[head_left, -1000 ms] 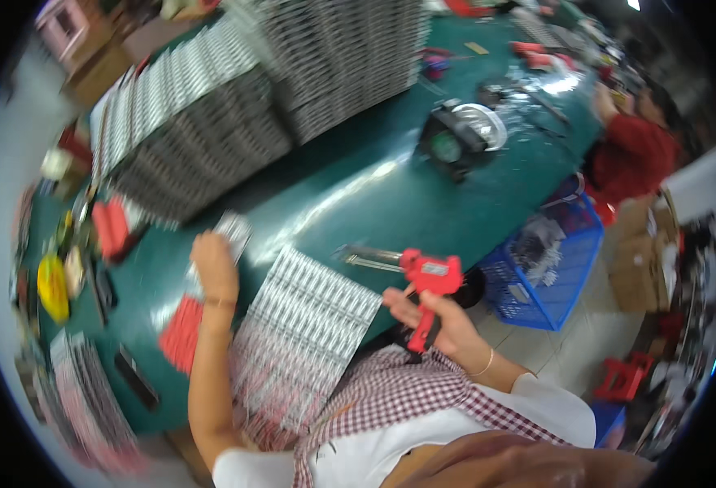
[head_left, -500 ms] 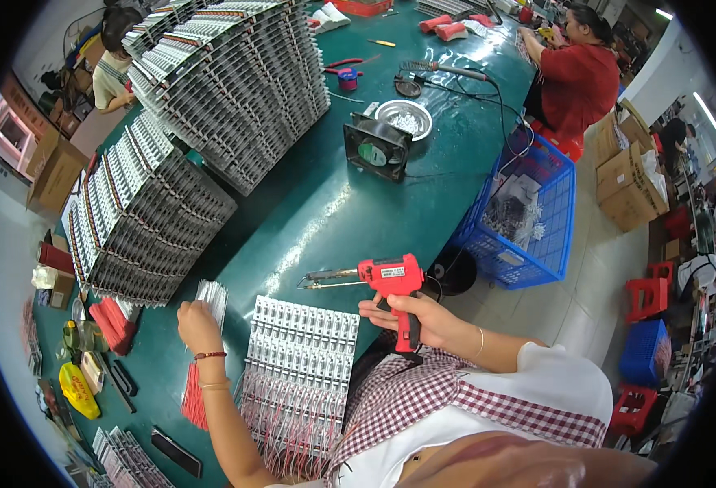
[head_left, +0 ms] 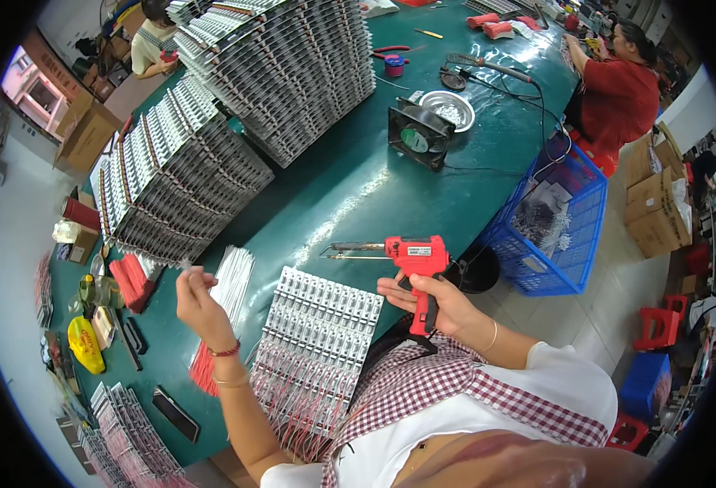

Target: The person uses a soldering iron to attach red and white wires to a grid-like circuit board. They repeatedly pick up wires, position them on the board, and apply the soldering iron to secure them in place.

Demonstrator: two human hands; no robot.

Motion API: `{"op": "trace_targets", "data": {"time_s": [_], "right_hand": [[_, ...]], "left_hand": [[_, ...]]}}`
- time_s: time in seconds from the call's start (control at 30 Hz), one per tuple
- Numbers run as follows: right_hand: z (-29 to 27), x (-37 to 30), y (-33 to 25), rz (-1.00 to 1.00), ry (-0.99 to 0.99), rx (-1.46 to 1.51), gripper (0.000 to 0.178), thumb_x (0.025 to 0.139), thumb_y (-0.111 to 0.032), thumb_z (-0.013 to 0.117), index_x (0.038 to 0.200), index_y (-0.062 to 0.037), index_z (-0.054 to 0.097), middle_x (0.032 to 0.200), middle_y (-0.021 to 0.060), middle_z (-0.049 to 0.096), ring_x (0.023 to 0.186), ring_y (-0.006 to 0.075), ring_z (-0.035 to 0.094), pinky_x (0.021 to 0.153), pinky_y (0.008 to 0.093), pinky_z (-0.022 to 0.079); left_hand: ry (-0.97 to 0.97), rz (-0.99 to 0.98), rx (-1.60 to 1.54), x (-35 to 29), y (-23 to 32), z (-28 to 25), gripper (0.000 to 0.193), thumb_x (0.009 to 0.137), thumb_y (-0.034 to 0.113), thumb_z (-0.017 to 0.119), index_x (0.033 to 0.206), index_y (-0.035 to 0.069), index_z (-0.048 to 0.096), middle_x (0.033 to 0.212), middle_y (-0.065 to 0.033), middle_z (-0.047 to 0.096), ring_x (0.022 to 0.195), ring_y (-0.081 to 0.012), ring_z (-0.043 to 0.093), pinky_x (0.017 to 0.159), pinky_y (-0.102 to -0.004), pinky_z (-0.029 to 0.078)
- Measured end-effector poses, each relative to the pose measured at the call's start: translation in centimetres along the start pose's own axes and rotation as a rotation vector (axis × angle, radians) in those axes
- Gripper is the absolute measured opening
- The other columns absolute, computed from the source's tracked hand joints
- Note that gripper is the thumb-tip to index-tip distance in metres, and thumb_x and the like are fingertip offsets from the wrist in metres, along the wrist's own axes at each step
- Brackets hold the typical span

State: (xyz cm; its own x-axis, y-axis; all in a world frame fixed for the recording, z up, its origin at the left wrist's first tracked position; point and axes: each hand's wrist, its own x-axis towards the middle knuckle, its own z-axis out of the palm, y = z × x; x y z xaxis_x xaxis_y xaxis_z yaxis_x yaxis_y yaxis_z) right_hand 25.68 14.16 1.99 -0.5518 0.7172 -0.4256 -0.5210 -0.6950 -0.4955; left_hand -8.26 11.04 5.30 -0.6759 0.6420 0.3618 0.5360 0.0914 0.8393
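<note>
My right hand [head_left: 447, 302] grips a red soldering gun [head_left: 420, 259] by its handle, the thin metal tip pointing left over the table. My left hand [head_left: 201, 307] is raised with its fingers pinched together beside a bundle of white-and-red wires [head_left: 234, 281]. Something small and pale shows at the fingertips, too small to make out. Between my hands lies a panel of small white modules in rows [head_left: 325, 313], with thin red and white wires [head_left: 297, 398] attached along its nearer part.
Tall stacks of module panels [head_left: 285, 81] [head_left: 175, 175] fill the far left of the green table [head_left: 325, 220]. Beyond the gun stand a black fan [head_left: 420, 137] and a metal bowl [head_left: 449, 109]. A blue crate [head_left: 557, 236] stands at the right. Co-workers [head_left: 618, 93] [head_left: 153, 41] sit across.
My left hand has lifted away from the wire bundle, its fingers now pinched. The soldering gun stays in my right hand. The whole view has shifted, so the scene sits farther right.
</note>
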Motion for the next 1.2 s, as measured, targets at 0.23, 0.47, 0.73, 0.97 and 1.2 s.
{"op": "trace_targets", "data": {"time_s": [0.23,0.47,0.73,0.97,1.2], "right_hand": [[0.5,0.3,0.0,0.002,-0.055,-0.011,0.024,0.091,-0.019,0.058,0.108,-0.0027,0.055,0.125,0.0226,0.053,0.119,0.0291,0.052,0.103,0.0367,0.042],[0.8,-0.1,-0.1,-0.023,-0.058,-0.033,0.024,0.092,-0.02,0.057,0.109,-0.0032,0.054,0.126,0.0234,0.053,0.121,0.0308,0.051,0.105,0.0386,0.039],[1.8,0.2,0.5,-0.023,-0.091,-0.1,0.025,0.094,-0.023,0.052,0.11,-0.0036,0.053,0.13,0.0255,0.049,0.125,0.0333,0.046,0.107,0.0402,0.037],[3.1,0.0,0.0,-0.112,-0.104,-0.264,0.028,0.089,-0.012,0.061,0.114,-0.0014,0.052,0.106,0.0144,0.061,0.093,0.0204,0.062,0.081,0.032,0.052],[6.0,-0.3,2.8,-0.23,-0.085,-0.817,0.023,0.08,-0.014,0.074,0.096,-0.0033,0.061,0.087,0.0017,0.063,0.079,0.0069,0.057,0.071,0.0243,0.048]], "left_hand": [[0.165,-0.017,-0.368,-3.8,-3.3,2.4,0.029,0.101,0.016,0.038,0.119,-0.004,0.051,0.083,-0.0037,0.051,0.077,-0.0112,0.053,0.075,-0.0247,0.044],[0.094,0.048,-0.331,-4.1,-3.1,2.2,0.023,0.1,0.013,0.04,0.112,-0.002,0.053,0.084,-0.0051,0.054,0.076,-0.0122,0.054,0.073,-0.026,0.045],[0.125,0.086,-0.383,-4.5,-2.4,1.9,0.017,0.098,0.008,0.043,0.107,-0.001,0.053,0.086,-0.0075,0.057,0.077,-0.0129,0.055,0.074,-0.0271,0.047],[-0.595,-0.054,-0.183,-7.3,5.5,0.3,0.016,0.091,0.003,0.053,0.103,0.0,0.063,0.072,-0.0048,0.064,0.059,-0.0082,0.056,0.057,-0.0216,0.045],[-0.808,-0.09,-0.124,-12.3,7.6,1.3,0.01,0.089,0.005,0.056,0.092,-0.001,0.063,0.066,-0.007,0.065,0.056,-0.0105,0.061,0.052,-0.0239,0.048]]}}
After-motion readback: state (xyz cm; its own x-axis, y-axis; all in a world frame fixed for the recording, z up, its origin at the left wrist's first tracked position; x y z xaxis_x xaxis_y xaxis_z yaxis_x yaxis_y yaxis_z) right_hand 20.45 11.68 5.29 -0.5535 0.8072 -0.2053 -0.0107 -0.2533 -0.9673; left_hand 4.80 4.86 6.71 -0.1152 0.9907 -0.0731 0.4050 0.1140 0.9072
